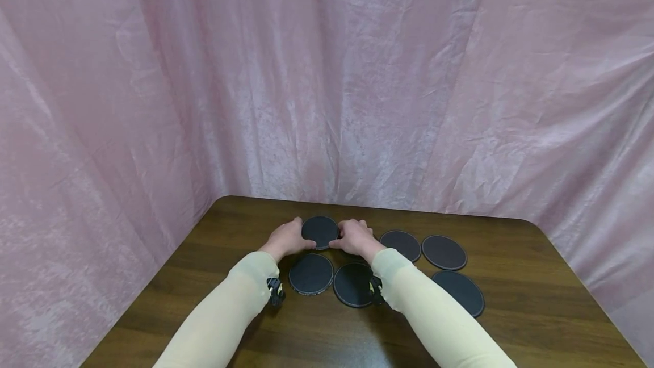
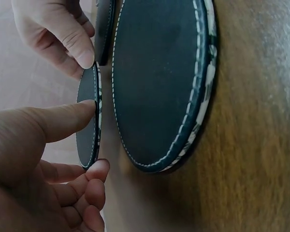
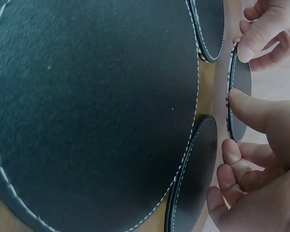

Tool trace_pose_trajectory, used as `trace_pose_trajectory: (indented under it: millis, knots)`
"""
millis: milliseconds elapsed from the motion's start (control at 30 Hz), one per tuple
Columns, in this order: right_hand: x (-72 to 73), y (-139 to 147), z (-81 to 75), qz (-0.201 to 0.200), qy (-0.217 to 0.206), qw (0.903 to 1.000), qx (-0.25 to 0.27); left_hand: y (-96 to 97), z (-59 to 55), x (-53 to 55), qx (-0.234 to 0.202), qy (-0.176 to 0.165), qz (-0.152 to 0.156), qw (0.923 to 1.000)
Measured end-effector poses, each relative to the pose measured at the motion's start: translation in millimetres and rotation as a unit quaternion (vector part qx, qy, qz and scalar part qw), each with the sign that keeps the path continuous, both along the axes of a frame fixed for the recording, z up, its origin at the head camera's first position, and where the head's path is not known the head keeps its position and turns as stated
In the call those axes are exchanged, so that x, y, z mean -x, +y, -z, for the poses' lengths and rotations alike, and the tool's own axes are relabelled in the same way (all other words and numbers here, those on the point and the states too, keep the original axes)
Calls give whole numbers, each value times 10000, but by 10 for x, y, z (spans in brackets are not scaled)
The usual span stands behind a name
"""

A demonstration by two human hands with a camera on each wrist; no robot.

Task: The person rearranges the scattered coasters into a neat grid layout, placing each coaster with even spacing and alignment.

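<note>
A round black coaster (image 1: 319, 230) with pale edge stitching is held between both hands near the table's far side. My left hand (image 1: 289, 238) pinches its left edge, thumb on the upper face and fingertips at the rim, as the left wrist view shows. On the opposite edge, my right hand (image 1: 356, 237) grips it the same way, its thumb (image 3: 249, 108) on the face. Closer to me lie a second coaster (image 1: 311, 274) and a third coaster (image 1: 351, 285), flat on the wood. The right hand partly covers another dark coaster behind it.
Right of the hands lie more coasters: one (image 1: 401, 245) beside the right wrist, another (image 1: 444, 252) farther right, and one (image 1: 462, 293) partly behind the right sleeve. All rest on a brown wooden table (image 1: 536, 311). A pink curtain (image 1: 327, 84) hangs behind it.
</note>
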State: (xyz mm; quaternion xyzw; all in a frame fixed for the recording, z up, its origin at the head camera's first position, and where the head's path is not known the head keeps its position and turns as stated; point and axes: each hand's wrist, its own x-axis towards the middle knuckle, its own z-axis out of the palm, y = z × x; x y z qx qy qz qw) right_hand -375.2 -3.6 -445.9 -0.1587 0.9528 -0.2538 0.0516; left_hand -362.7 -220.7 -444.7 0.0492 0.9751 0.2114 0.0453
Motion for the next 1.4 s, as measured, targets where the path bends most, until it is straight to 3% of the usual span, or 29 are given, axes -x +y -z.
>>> trace_pose_trajectory:
  millis: [100,200,233,333,500,667,767,967,1067,1167,1200,1300,1400]
  knots:
    - [82,26,98,-58,48,10000,0,-41,122,99,101,24,48,9999]
    - [72,26,95,-81,45,9999,-51,-146,446,380,225,83,107,9997]
    - [45,30,70,-98,57,9999,-89,-118,442,377,302,61,46,9995]
    - [-42,12,-26,-41,-20,9997,-241,-151,629,542,389,94,66,9992]
    - [-36,13,5,-54,95,9994,-336,-77,473,417,475,71,49,9988]
    - [-23,15,59,-50,150,9994,-310,-128,579,526,556,64,38,9984]
    - [-36,21,55,-74,183,9991,-374,-133,578,520,632,16,3,9980]
    - [-36,31,64,-129,144,9993,-316,28,167,169,789,-368,-187,9960]
    - [-26,37,92,-132,115,9995,-257,84,47,57,816,-475,-264,9952]
    - [-31,48,91,-164,112,9995,-230,92,25,38,828,-474,-280,9950]
    - [-47,51,74,-180,108,9995,-248,58,89,87,837,-404,-231,9954]
    - [-62,71,43,-252,129,9993,-234,47,111,114,842,-380,-216,9955]
    - [-75,89,19,-316,135,9992,-205,50,89,89,826,-352,-205,9957]
